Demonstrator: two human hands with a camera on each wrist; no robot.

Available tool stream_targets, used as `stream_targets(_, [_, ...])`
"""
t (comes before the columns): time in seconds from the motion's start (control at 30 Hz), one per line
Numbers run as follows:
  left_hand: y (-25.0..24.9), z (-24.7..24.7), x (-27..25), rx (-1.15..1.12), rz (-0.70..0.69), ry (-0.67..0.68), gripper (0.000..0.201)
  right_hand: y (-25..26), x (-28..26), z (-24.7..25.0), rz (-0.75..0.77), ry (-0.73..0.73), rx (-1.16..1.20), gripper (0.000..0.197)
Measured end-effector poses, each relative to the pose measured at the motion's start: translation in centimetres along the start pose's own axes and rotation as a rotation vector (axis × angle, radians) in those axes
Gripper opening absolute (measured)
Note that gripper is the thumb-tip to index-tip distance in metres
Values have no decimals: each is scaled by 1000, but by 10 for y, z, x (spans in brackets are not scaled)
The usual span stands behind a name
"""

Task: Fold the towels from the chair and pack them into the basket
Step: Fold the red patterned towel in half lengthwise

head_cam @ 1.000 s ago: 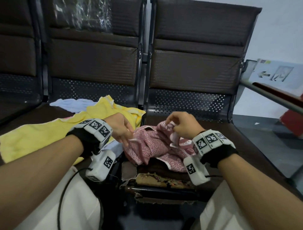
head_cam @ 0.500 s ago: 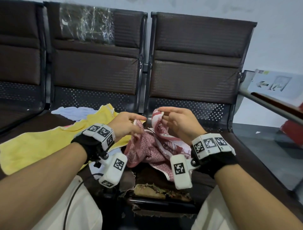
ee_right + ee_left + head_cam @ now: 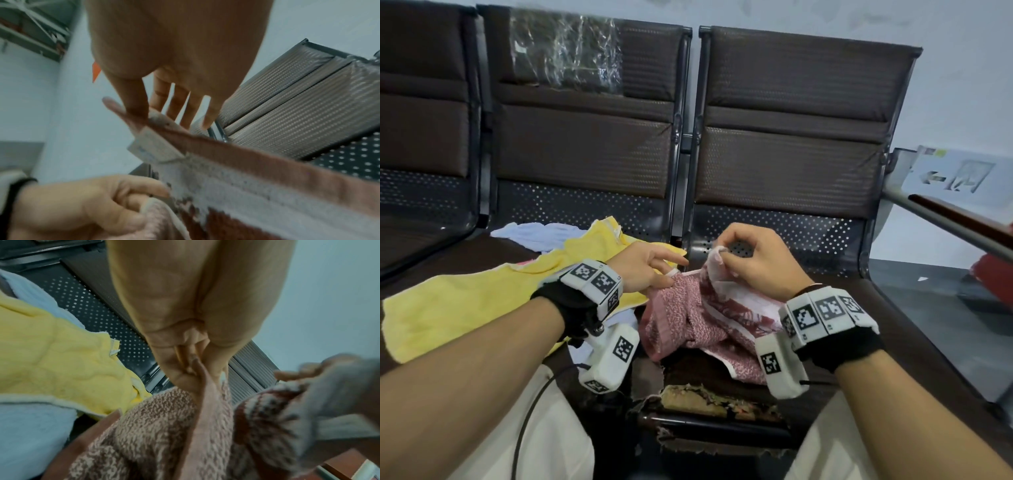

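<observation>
Pink towel (image 3: pixel 688 318), bunched on chair seat (image 3: pixel 914 329): top hem pinched at left by left hand (image 3: pixel 643 270), at right by right hand (image 3: pixel 753 260), bulk hanging below, hem running hand to hand.

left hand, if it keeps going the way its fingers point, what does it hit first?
Likely the right hand: the left hand, pinching the pink towel edge, points across at it with only a short gap. Depth is unclear; it might pass to the chair back.
</observation>
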State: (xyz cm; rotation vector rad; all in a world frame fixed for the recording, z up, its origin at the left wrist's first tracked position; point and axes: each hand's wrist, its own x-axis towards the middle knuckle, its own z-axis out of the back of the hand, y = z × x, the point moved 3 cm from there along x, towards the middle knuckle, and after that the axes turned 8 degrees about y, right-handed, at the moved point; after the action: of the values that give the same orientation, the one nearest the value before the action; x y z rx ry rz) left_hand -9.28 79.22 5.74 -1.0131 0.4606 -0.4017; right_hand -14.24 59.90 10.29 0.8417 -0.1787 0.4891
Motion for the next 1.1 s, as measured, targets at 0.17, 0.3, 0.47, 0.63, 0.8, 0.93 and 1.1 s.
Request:
stream_targets(0.17, [-11,-2,-4,-215,-63,-79,37,0,1,-21,-94,97,92,11])
stream_targets(0.3, [-19,-6,-9,-377,-115,13,47,-18,8,-35,-249,86,-136,17])
stream_targets(0.47, [-18,-3,-9,-467,-107,30,49,-27,13,-42,-303,24,3,16])
stream_targets(0.63, [-19,-2,-10,-602,-160,56,55,-28,17,-44,-303,-123,152,26])
stream_targets(0.8, [-10,4,-10,-572,-101,-112,37,-31,18,-45,-303,-204,191,29])
stream_targets(0.93, [-6,2,-12,-536,-53,-158,24,-24,15,-45,-234,-185,143,22])
stream_targets(1.1, [-16,-1,-11,-491,-101,-130,15,-12,11,-40,-158,-252,58,19])
